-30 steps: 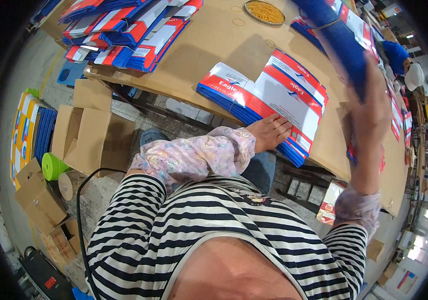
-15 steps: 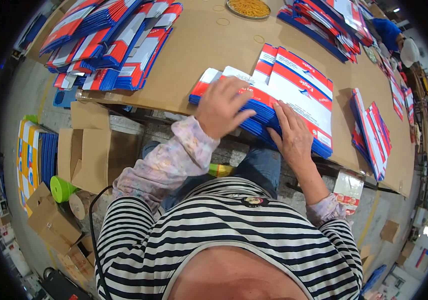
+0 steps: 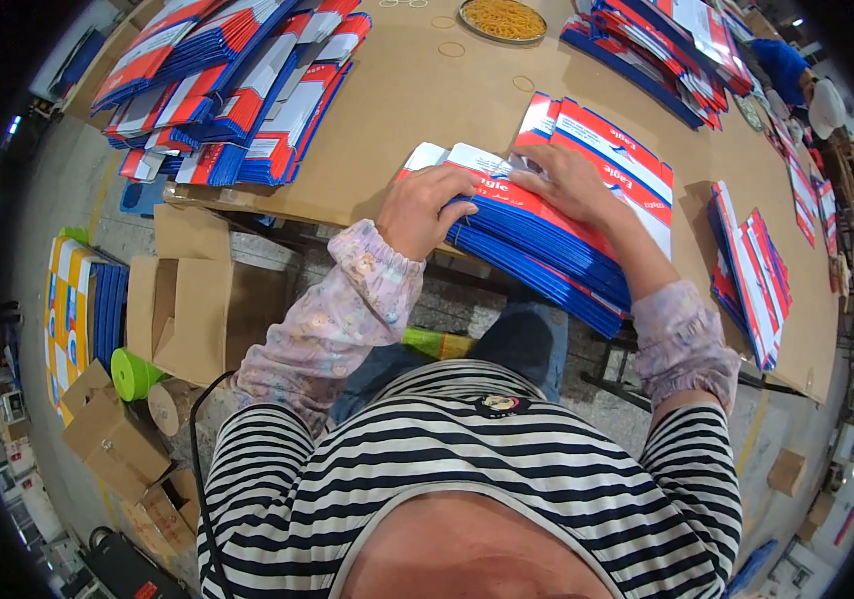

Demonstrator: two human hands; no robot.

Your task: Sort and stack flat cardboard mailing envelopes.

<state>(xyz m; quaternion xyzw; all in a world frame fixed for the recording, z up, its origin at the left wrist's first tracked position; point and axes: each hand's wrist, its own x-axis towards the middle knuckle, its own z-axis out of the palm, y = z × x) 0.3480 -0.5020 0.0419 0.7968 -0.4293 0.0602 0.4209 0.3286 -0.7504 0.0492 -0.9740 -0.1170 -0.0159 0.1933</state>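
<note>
A stack of flat folded cartons [image 3: 567, 225], red and white with blue edges, lies at the near edge of the table in front of me. At its left end, my left hand [image 3: 422, 205] is closed round the corner, fingers over the top and thumb by the front edge. My right hand [image 3: 572, 185] rests across the top of the stack, its fingers stretched leftward over the printed face. Beyond it, more flat cartons [image 3: 612, 140] of the same print stick out from the pile. The undersides of both hands are hidden.
Bundled cartons [image 3: 237, 90] are heaped at the far left, with other piles [image 3: 657, 60] at the far right and a leaning bundle [image 3: 752, 270] at right. A round dish of rubber bands [image 3: 502, 20] and a loose rubber band [image 3: 524, 84] lie beyond. Below left stands an open box [image 3: 197, 309].
My right hand has moved from the stack's front edge up and left across its top. My left hand has come down onto the left end. The stack's front right part has shifted slightly.
</note>
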